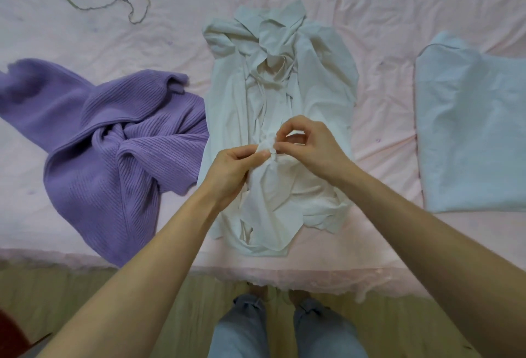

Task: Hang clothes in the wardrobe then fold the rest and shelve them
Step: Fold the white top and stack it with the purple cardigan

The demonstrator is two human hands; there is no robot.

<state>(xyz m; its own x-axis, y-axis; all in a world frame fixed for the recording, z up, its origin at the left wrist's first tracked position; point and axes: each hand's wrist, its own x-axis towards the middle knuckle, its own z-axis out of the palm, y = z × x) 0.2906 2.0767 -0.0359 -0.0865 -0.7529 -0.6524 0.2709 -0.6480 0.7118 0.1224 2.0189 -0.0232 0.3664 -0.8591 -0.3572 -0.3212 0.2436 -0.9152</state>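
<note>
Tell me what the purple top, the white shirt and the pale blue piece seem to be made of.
Purple top: a ribbed knit, likely wool or acrylic; raised ribs and a soft matte surface show.
White shirt: thin woven cloth, perhaps cotton; it creases finely, and both hands pinch it at a small button.
Pale blue piece: smooth, matte fabric, folded flat; the fibre is unclear.

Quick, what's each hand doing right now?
Left hand: pinches a fold of the white shirt.
Right hand: fingertips pinch the same shirt at a small button.
</note>
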